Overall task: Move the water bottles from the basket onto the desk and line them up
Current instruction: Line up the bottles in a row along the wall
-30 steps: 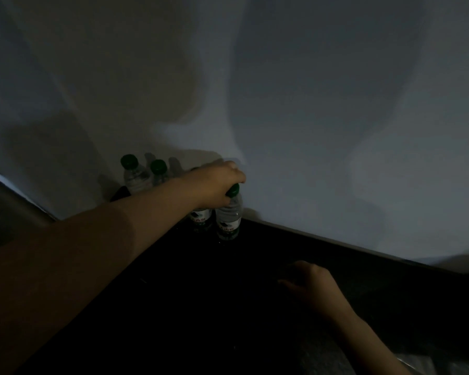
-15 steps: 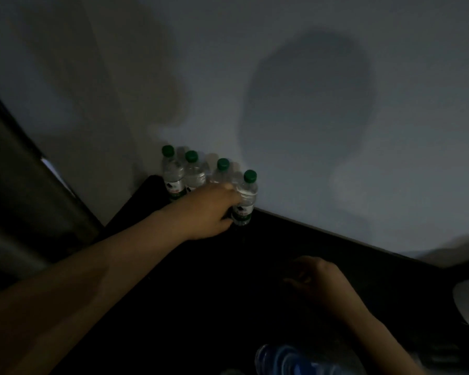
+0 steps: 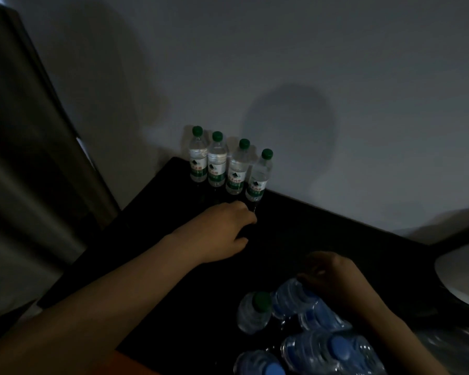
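Black desk (image 3: 322, 226) holds 4 bottles (image 3: 229, 165) along its wall edge.

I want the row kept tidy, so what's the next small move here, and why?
Probably lift the blue bottle under the right hand and stand it just right of the fourth green-capped bottle. Four bottles stand in line against the wall, the left hand is empty near the row, and more lie waiting below.

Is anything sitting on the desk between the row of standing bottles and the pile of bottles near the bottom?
Only the left hand, seen in the head view, hovering over otherwise bare dark desk.
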Motion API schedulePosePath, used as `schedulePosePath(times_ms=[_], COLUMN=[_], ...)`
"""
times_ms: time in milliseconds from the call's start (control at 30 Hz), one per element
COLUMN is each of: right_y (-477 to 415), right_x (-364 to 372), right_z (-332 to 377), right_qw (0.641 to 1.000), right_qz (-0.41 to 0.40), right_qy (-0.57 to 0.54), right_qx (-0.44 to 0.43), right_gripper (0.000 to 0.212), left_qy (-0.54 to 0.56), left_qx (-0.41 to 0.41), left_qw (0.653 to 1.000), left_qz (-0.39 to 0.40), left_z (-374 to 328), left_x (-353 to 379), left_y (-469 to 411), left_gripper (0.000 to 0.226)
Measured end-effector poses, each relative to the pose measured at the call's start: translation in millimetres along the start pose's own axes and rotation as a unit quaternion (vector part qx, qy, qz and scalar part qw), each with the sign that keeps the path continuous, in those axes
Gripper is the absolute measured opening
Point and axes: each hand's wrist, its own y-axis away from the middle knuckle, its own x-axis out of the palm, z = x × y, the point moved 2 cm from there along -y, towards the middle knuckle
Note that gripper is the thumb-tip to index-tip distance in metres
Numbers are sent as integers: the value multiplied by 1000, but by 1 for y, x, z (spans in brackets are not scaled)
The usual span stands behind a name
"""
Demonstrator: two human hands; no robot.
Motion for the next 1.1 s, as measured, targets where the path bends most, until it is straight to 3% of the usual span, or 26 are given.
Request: schedulePosePath(times_ms=[133,300,467,800,1100], right_y=[21,40,68,101,74], right_x=[2,0,-4,12,1], right_z=[7,13,23,42,19], right_qw=[1000,998,998,998,997], right_qz=[-22,-29,-52,-15,-53], right_qy=[21,46,34,29,51], right_qx=[-9,12,1,-44,10], right_gripper=[20,37,37,36,45], left_qy=[27,47,48,71,40], left_qx=[-7,-18,-30,-27,-38], left_qw=[1000,999,997,992,993], left_qz=[10,20,61,96,104], left_z=[-10,-19,-28,-48,-50], left_x=[15,31,43,71,85], left_y=[27,50,57,51,45], left_gripper=[43,43,45,46,41])
